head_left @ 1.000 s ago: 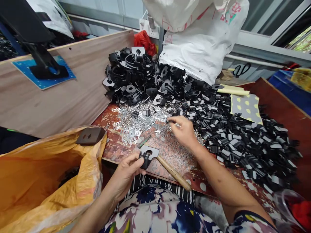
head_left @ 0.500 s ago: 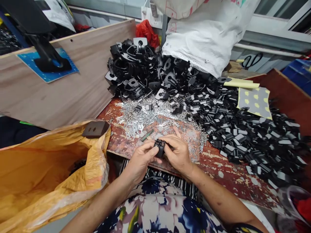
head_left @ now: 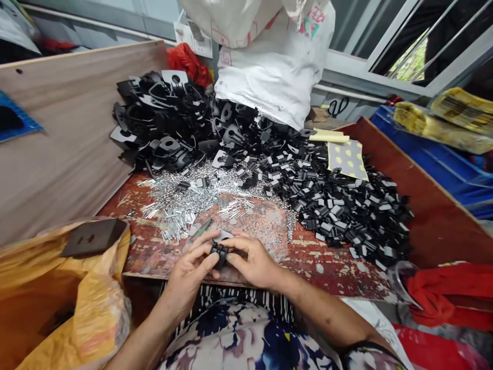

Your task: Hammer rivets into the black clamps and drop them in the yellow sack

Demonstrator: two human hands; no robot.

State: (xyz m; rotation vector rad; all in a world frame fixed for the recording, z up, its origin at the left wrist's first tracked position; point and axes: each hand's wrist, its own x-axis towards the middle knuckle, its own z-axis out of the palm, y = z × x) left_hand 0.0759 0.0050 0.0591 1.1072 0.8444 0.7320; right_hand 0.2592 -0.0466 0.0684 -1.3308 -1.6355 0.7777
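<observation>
Both my hands meet over the near edge of the worn red table (head_left: 339, 267). My left hand (head_left: 190, 267) and my right hand (head_left: 250, 262) pinch one small black plastic clip (head_left: 219, 253) between their fingertips. Just beyond them lies a heap of small silver metal pins (head_left: 192, 198). A big mound of small black clip parts (head_left: 339, 203) spreads to the right. Larger black hanger pieces (head_left: 162, 121) are piled at the back left.
A wooden board (head_left: 65, 139) walls the left side. An orange plastic bag (head_left: 57, 298) gapes at the lower left with a dark block (head_left: 92, 237) on its rim. White sacks (head_left: 277, 67) lean at the back. Red cloth (head_left: 447, 295) lies at the lower right beside a blue crate (head_left: 435, 159).
My right hand came back from the pin heap and joined my left hand on the black clip. The view has swung to the right, and the hammer seen a second ago is out of sight.
</observation>
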